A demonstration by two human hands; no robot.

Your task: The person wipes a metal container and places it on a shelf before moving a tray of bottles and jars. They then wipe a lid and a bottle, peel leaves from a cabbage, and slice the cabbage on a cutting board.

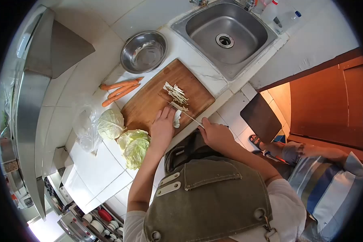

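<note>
My right hand point(215, 134) is closed round the handle of a knife point(193, 119), whose thin blade reaches over the wooden cutting board point(145, 97). My left hand point(163, 126) rests on the board with bent fingers, against a pale piece of cabbage point(177, 119) at the blade's near side. On the blade's far side lies a small heap of shredded cabbage point(176, 93). The fingertips of the left hand are partly hidden. Left of the board sit a cut cabbage half point(134, 147) with loose leaves and a rounder cabbage point(111, 123).
Several carrots point(121, 90) lie beyond the board, near a steel bowl point(144, 51). A clear plastic bag point(86, 126) is beside the cabbages. The steel sink point(230, 32) is at the upper right, with bottles point(270, 11) behind it. Another person point(326, 181) sits at the right.
</note>
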